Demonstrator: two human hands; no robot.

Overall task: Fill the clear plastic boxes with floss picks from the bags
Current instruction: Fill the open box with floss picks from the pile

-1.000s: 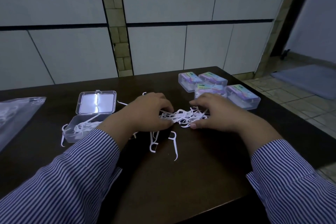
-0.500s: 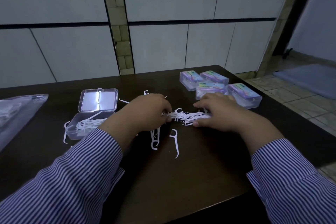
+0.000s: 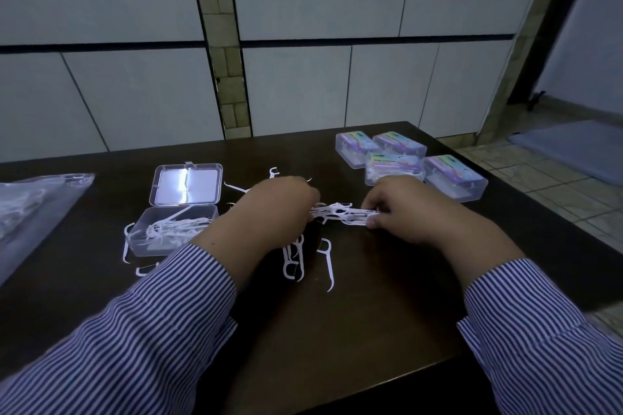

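Left hand [image 3: 276, 209] and right hand [image 3: 401, 209] pinch bunch of floss picks [image 3: 338, 214] between them, above dark table [image 3: 354, 340]; open box [image 3: 173, 229] at left, some picks inside

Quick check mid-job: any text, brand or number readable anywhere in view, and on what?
Nothing can be quoted.
Four closed boxes: each has a coloured label on its lid with dark print, too small and blurred to read.
Open box, its lid and the plastic bag: no text visible.
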